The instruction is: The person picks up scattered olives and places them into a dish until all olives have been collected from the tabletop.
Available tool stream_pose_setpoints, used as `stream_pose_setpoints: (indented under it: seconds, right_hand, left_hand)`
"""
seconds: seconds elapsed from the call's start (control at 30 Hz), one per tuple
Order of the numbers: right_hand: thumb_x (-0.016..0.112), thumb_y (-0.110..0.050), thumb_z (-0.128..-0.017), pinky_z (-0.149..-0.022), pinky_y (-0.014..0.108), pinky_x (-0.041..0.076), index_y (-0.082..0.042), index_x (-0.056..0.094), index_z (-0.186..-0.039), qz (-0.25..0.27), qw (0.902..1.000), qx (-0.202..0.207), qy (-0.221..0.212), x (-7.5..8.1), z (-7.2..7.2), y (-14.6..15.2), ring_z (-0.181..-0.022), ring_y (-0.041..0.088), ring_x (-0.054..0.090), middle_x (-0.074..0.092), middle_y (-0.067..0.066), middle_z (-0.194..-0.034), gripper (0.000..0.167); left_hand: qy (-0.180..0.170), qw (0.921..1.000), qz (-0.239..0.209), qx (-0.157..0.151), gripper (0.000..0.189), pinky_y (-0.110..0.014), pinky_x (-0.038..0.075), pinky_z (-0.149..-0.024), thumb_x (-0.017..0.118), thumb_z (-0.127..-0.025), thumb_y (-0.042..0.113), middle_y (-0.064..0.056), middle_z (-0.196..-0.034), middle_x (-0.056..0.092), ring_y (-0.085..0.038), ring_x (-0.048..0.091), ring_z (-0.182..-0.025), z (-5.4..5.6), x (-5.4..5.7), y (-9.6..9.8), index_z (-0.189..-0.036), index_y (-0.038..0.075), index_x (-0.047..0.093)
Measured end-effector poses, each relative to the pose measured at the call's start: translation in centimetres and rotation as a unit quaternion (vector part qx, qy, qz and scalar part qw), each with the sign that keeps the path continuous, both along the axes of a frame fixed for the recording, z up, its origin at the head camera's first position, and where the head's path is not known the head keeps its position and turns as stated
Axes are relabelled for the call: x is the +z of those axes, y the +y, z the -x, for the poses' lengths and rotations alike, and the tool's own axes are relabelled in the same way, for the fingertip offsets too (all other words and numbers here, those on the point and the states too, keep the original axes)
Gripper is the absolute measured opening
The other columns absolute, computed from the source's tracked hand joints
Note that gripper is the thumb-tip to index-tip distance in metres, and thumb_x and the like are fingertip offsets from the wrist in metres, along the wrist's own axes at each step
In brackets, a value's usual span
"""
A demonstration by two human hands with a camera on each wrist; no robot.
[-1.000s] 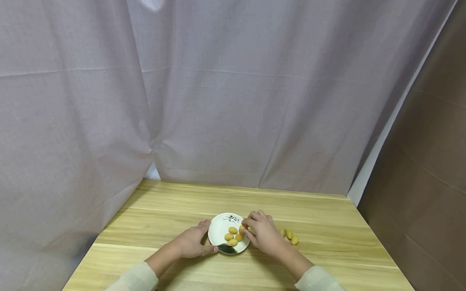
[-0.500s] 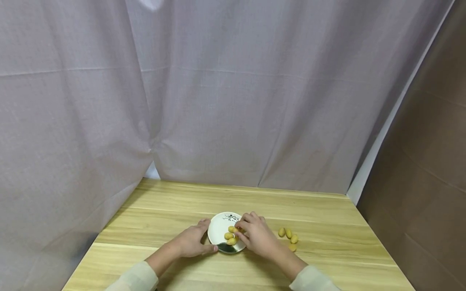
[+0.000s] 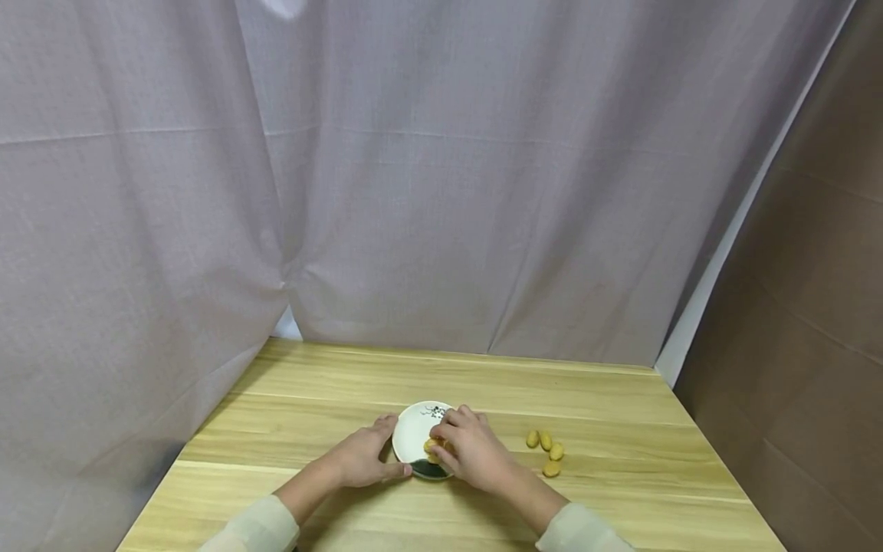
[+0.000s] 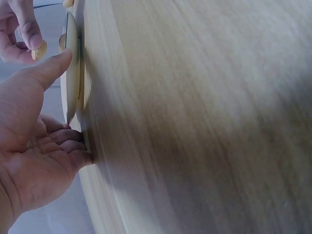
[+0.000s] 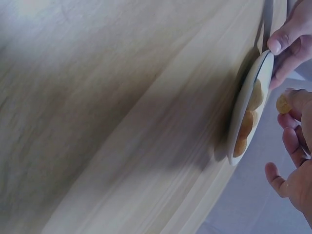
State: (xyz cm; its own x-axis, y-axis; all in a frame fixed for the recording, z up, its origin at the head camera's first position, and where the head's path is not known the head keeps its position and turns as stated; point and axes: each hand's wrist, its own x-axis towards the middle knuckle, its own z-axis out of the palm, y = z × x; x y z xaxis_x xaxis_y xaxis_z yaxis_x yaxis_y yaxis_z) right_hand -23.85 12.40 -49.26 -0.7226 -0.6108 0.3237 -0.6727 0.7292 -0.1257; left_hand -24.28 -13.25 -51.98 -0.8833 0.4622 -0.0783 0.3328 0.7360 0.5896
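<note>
A small round plate [image 3: 410, 431], white with a dark green patch and a black sprig pattern, lies on the wooden table. My left hand [image 3: 362, 458] holds its left side, thumb on the near rim and fingers around the far left edge. Over the plate's right half, my right hand [image 3: 476, 452] pinches a small yellow oval fruit [image 5: 282, 104], kumquat-like, between thumb and fingertips; the right wrist view shows it raised above the plate. Several similar fruits [image 5: 246, 123] lie on the plate, mostly covered by the right hand in the head view.
Several more yellow oval fruits [image 3: 546, 441] lie loose on the table [image 3: 621, 429], right of the plate. Grey curtains [image 3: 441, 192] hang behind the table and along its left. A brown panel [image 3: 793, 383] stands at the right edge.
My right hand has moved left over the plate, covering most of the fruits there. Another loose fruit on the table has come into sight from behind the right wrist. The left hand stays put.
</note>
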Motion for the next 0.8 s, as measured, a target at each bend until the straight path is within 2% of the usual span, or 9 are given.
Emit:
stream_pose_setpoints:
  seconds: [0.2, 0.43, 0.8]
  right_hand:
    - [0.084, -0.029, -0.100, -0.084, 0.042, 0.055, -0.018, 0.082, -0.109, -0.022, 0.9997, 0.005, -0.007, -0.3, -0.1, -0.9, -0.095, 0.009, 0.054, 0.069, -0.007, -0.102, 0.014]
    - [0.083, -0.032, -0.101, -0.083, 0.034, 0.051, -0.021, 0.082, -0.109, -0.044, 0.9988, 0.021, -0.010, -1.0, -0.1, -1.6, -0.097, 0.011, 0.055, 0.069, -0.008, -0.103, 0.013]
    - [0.081, -0.031, -0.102, -0.088, 0.037, 0.054, -0.021, 0.081, -0.110, -0.068, 0.9967, 0.039, -0.018, -1.5, -0.3, -2.1, -0.094, 0.007, 0.052, 0.068, -0.012, -0.102, 0.013]
  left_hand:
    - [-0.003, 1.0000, -0.001, 0.000, 0.112, -0.065, 0.035, -0.134, 0.084, -0.095, 0.054, -0.031, -0.176, 0.034, -0.049, 0.039, -0.163, 0.1, -0.1, -0.1, -0.168, -0.012, 0.031]
    - [-0.005, 1.0000, -0.008, -0.003, 0.111, -0.066, 0.034, -0.134, 0.084, -0.096, 0.054, -0.031, -0.176, 0.034, -0.049, 0.037, -0.164, 0.1, -0.2, -0.2, -0.168, -0.012, 0.032]
    - [-0.001, 0.9999, -0.012, -0.003, 0.110, -0.065, 0.033, -0.135, 0.083, -0.096, 0.054, -0.032, -0.176, 0.034, -0.049, 0.036, -0.164, 0.0, 0.0, -0.1, -0.168, -0.012, 0.031]
